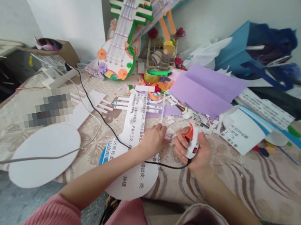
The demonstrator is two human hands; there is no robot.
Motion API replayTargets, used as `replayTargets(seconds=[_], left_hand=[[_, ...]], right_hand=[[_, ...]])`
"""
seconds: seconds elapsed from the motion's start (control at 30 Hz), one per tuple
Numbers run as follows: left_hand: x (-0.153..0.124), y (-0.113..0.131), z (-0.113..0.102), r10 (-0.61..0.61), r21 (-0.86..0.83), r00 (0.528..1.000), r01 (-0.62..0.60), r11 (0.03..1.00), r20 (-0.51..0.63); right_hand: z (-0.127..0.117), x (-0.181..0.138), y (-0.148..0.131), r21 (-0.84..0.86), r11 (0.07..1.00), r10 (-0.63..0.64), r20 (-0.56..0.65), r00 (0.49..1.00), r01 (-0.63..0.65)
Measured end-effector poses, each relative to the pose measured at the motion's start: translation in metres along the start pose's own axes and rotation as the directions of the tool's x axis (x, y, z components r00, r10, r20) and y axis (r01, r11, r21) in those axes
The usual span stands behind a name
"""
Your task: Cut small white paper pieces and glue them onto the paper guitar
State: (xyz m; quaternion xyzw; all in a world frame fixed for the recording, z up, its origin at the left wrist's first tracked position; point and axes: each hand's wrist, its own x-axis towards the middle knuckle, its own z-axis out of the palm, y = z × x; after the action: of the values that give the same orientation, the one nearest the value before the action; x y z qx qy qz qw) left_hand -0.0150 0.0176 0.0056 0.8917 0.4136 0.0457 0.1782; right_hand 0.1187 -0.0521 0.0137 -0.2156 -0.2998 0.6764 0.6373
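My right hand (195,151) is wrapped round a white glue gun (193,142) with an orange trigger; its black cord (102,116) runs left across the table. The gun's nozzle (182,109) points away over scraps of paper. My left hand (154,138) rests beside it, fingers pinched on a small white paper piece (169,135). Under both hands lies a printed white paper strip (134,130) with a rounded end.
A white oval card (43,154) overhangs the table's left edge. Purple paper sheets (207,92), printed leaflets (257,118) and blue folders (243,50) crowd the right. A paper guitar craft (124,36), tape rolls (153,75) and a cardboard box (54,47) stand at the back.
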Motion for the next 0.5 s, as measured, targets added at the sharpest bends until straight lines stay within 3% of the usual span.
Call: replayTargets(seconds=[0.5], left_hand=[[0.0076,0.0059,0.0088,-0.104,-0.028,0.995,0.103,0.994,-0.006]], right_hand=[[-0.0026,-0.0006,0.0053,-0.009,0.999,0.038,-0.028,0.999,-0.039]])
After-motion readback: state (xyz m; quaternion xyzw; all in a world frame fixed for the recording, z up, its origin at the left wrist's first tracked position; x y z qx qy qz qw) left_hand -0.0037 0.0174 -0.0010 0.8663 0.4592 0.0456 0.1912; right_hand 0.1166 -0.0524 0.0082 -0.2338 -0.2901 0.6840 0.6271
